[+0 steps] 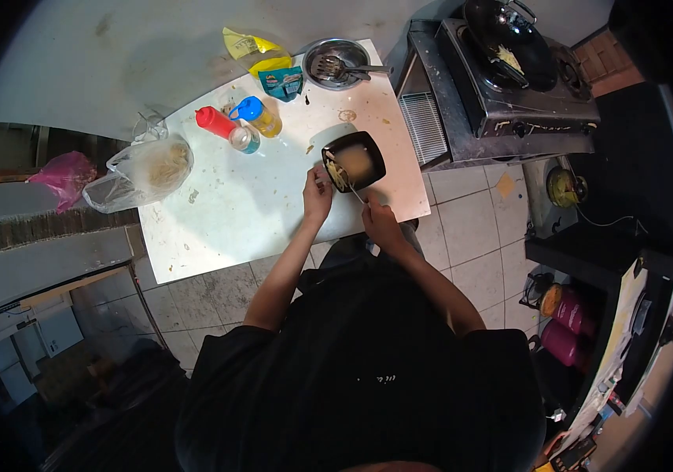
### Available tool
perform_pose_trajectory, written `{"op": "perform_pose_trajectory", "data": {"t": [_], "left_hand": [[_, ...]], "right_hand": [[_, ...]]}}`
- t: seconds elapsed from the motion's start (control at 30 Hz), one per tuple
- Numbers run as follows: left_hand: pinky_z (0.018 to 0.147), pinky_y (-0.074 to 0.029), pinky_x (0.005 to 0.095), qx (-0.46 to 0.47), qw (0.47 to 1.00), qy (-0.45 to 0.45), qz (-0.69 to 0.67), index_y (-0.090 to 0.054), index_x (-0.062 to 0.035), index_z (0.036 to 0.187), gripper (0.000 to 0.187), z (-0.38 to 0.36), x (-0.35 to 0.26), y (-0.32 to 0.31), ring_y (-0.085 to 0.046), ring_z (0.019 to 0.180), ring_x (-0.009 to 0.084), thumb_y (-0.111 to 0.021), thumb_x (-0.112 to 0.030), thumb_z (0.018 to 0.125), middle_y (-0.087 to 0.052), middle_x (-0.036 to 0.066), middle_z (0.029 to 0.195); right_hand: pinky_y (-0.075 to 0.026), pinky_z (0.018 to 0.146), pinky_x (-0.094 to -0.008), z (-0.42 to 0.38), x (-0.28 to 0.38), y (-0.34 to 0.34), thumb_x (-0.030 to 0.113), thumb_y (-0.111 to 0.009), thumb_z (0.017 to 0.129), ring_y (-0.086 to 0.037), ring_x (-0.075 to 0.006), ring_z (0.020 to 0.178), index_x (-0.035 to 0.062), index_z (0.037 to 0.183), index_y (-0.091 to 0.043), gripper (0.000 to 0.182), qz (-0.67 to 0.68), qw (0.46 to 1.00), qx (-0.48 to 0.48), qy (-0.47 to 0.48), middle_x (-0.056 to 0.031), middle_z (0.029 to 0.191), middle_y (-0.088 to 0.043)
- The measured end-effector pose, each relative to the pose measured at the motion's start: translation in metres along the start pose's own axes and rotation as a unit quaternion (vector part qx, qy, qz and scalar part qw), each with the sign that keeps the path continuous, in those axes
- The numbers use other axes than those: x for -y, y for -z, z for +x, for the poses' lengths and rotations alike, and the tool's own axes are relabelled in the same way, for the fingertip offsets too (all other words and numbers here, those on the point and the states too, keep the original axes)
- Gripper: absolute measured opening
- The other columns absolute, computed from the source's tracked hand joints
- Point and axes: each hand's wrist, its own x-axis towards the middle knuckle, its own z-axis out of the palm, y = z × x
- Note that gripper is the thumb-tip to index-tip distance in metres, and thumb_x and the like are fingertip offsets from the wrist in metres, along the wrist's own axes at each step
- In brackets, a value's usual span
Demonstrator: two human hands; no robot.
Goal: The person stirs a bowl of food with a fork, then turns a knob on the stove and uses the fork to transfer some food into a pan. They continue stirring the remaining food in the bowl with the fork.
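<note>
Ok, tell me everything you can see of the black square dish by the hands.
The black dish is square with rounded corners, dark and glossy, sitting turned cornerwise on the white table near its front edge. It holds pale food, seemingly noodles. The left hand touches its near rim; the right hand holds a thin utensil reaching into it.

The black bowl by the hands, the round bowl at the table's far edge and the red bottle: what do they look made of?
Black bowl: probably glossy plastic or ceramic; a sheen shows on its rim. Round bowl: metal, likely steel, grey and reflective. Red bottle: looks like soft matte plastic, evenly coloured.
</note>
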Motion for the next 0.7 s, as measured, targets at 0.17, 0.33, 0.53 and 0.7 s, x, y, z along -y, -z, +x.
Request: {"op": "perform_pose_trajectory", "data": {"t": [0.17,0.33,0.53,0.7], "left_hand": [[0.077,-0.055,0.0325,-0.006,1.000,-0.001,0.000,-0.044,-0.0021,0.127,0.044,-0.0017,-0.0021,-0.0001,-0.066,0.091,0.0251,-0.057,0.003,0.085,-0.062,0.018,0.109],[0.073,-0.055,0.0309,-0.009,1.000,-0.003,-0.011,-0.045,-0.0022,0.124,0.041,-0.0048,-0.0066,0.0004,-0.067,0.086,0.0221,-0.056,0.004,0.085,-0.063,0.016,0.107],[0.072,-0.055,0.0307,-0.011,1.000,0.000,-0.023,-0.046,-0.0024,0.123,0.041,-0.0054,-0.0060,0.0001,-0.067,0.084,0.0215,-0.055,0.005,0.084,-0.064,0.014,0.107],[0.072,-0.055,0.0309,-0.009,1.000,0.000,-0.012,-0.046,-0.0023,0.122,0.040,-0.0069,-0.0082,0.0013,-0.067,0.084,0.0217,-0.055,0.005,0.084,-0.063,0.015,0.108]], "right_hand": [[-0.044,0.064,-0.0570,-0.0011,-0.0061,-0.0040,0.011,-0.050,0.092,-0.059,-0.0476,0.069,0.0037,0.109,-0.048,0.019,-0.007,1.000,-0.004,0.001,-0.0278,0.070,-0.059],[-0.044,0.063,-0.0570,-0.0024,-0.0040,-0.0024,0.011,-0.050,0.091,-0.059,-0.0476,0.068,0.0026,0.108,-0.047,0.019,-0.005,1.000,-0.002,0.006,-0.0275,0.069,-0.059],[-0.046,0.062,-0.0594,-0.0038,-0.0027,-0.0010,0.013,-0.051,0.092,-0.059,-0.0511,0.068,0.0044,0.108,-0.045,0.019,-0.012,1.000,0.001,0.013,-0.0315,0.068,-0.057],[-0.046,0.061,-0.0577,-0.0048,-0.0064,-0.0047,0.013,-0.051,0.092,-0.059,-0.0490,0.067,0.0028,0.107,-0.047,0.019,-0.031,0.999,-0.008,0.011,-0.0299,0.067,-0.057]]}}
